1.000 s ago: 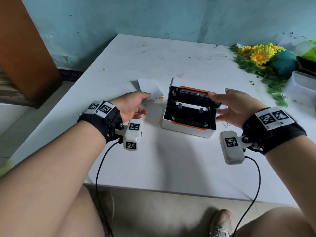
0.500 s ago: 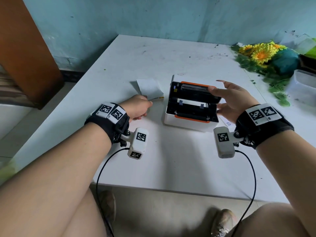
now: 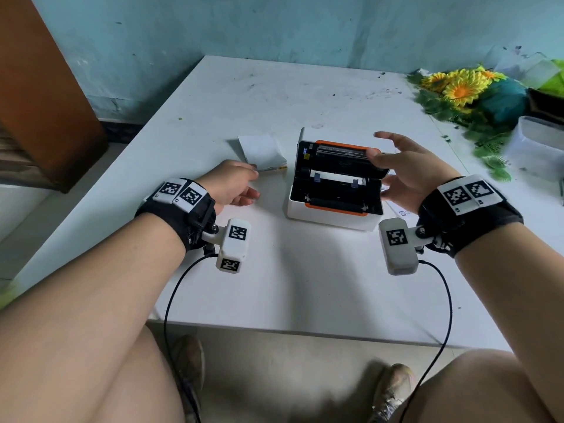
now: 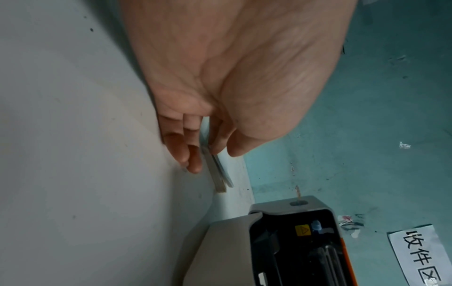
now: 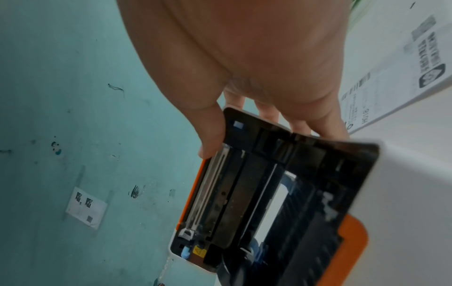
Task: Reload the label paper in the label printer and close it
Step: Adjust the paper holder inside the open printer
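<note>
A white label printer (image 3: 331, 213) with orange trim stands mid-table, its lid (image 3: 341, 154) raised and the black bay showing. My right hand (image 3: 393, 166) holds the lid's right end. In the right wrist view its thumb (image 5: 210, 139) lies on the lid's (image 5: 257, 174) inner edge, with the fingers behind it. Left of the printer lies a small stack of white label paper (image 3: 262, 151). My left hand (image 3: 251, 177) is at the stack's near corner. The left wrist view shows its fingers (image 4: 193, 154) and thumb pinching the stack's edge (image 4: 218, 174).
Artificial sunflowers (image 3: 460, 87) and a clear plastic tub (image 3: 540, 145) crowd the table's right side. A printed sheet (image 3: 403, 212) lies just right of the printer. A brown cabinet (image 3: 39, 102) stands off the table's left. The white table's front edge (image 3: 305, 331) is near my knees.
My left hand's fingers have curled from flat onto the near corner of the label paper. My right hand stays on the open lid.
</note>
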The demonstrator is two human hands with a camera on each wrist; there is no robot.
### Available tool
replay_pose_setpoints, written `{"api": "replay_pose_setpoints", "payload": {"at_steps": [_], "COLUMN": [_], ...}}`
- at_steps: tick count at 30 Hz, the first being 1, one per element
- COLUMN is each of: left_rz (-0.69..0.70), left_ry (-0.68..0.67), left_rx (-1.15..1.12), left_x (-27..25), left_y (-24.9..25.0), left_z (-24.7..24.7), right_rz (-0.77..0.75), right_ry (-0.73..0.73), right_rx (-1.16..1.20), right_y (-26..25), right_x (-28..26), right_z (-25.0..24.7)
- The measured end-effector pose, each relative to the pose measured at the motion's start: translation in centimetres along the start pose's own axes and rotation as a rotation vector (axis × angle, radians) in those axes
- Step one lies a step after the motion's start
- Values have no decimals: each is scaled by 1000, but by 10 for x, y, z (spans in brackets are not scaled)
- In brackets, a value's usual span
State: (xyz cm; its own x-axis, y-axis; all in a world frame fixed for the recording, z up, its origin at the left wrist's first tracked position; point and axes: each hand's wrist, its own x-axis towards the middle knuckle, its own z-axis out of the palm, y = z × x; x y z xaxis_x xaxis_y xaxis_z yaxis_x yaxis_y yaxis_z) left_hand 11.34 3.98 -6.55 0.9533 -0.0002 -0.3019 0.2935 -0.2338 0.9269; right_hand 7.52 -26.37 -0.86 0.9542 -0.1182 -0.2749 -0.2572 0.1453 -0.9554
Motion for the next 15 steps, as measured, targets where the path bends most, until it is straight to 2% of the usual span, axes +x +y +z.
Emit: {"api": "replay_pose_setpoints", "payload": {"at_steps": [9,15], "left_rz": [0,8], "left_ry": [12,84], "left_rx": [-91,-68], "left_x": [3,8], "left_y": [-3,-4], "left_z": [-2,-1], "right_rz": [-10,-11], "right_ry": [-54,-127], "right_rx": [-44,-59], "right_y": [1,5], "right_x": [-7,-12], "right_z": [3,17]}}
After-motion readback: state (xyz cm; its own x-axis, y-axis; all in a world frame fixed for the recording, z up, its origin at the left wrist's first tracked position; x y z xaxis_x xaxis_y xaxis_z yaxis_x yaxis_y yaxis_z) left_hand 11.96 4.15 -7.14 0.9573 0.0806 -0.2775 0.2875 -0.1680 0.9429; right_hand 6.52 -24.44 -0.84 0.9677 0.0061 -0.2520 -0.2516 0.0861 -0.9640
